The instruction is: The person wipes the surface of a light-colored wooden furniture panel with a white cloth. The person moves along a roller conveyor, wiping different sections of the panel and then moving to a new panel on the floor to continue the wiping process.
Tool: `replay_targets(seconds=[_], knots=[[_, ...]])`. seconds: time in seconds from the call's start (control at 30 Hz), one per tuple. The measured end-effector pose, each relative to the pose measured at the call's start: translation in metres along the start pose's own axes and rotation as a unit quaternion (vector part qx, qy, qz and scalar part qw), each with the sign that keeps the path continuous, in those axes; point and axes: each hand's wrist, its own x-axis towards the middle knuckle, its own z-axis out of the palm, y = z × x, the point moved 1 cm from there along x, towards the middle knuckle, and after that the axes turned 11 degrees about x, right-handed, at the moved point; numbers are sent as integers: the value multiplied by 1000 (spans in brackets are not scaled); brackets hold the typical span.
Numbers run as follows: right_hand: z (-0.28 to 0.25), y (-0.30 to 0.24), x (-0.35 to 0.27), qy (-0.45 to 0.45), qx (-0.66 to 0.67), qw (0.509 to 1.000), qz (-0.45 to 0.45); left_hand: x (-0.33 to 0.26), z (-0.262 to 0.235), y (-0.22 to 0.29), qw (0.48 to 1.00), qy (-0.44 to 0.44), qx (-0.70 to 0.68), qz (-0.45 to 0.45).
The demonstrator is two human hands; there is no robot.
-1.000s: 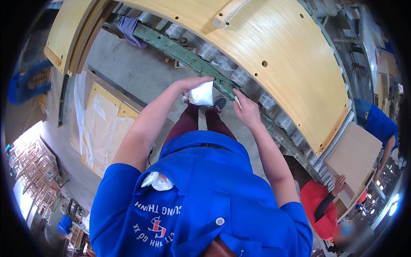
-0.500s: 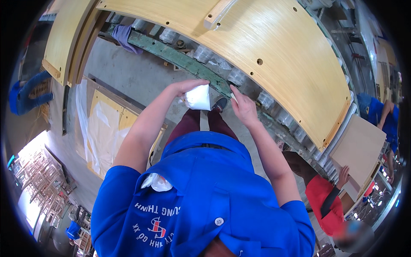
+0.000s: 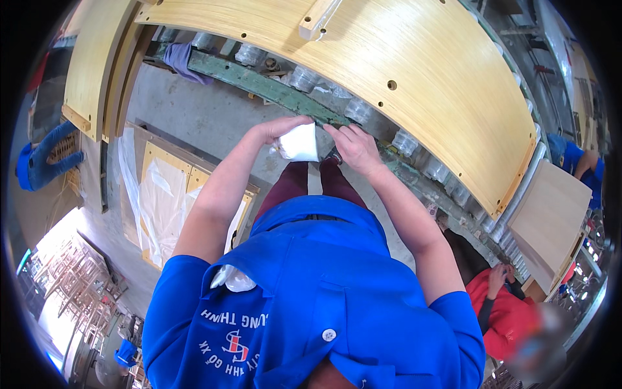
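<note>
In front of my legs, my left hand (image 3: 285, 127) is closed on a small white packet (image 3: 300, 144), with crumpled see-through wrapping at its left end. Just right of the packet, and apart from it, is my right hand (image 3: 355, 148). Its fingers are curled together, and anything between them is too small or hidden to make out. Beyond both hands runs the green metal beam (image 3: 259, 87) of a roller conveyor. A large curved pale wood panel (image 3: 427, 65) with drilled holes lies on the wrapped rollers (image 3: 304, 79).
A purple cloth (image 3: 181, 59) hangs over the beam. At left stand more curved panels (image 3: 97, 71) and a plastic-covered wood panel (image 3: 165, 194). To the right, a person in red (image 3: 502, 311) is near a brown board (image 3: 551, 214). Another person in blue (image 3: 580, 162) is beyond.
My right hand has turned and its fingers have curled, moving slightly left toward the packet. My left hand keeps its hold. The person in red has drawn a hand back from the brown board.
</note>
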Motion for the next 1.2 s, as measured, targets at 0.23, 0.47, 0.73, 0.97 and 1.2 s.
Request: replay_targets(seconds=[0.23, 0.47, 0.73, 0.97, 1.2], knots=[[-1, 1, -2, -7, -8, 1000, -10, 1, -3, 1, 1000, -9, 7, 14], [-1, 3, -1, -16, 20, 1000, -6, 0, -4, 3, 1000, -6, 23, -2], [-2, 4, -2, -7, 22, 1000, -8, 3, -5, 0, 999, -10, 31, 2], [-5, -1, 3, -7, 21, 1000, 2, 4, -6, -1, 999, -13, 33, 7], [-5, -3, 4, -10, -11, 1000, 14, 1, -6, 2, 999, -5, 41, 3]])
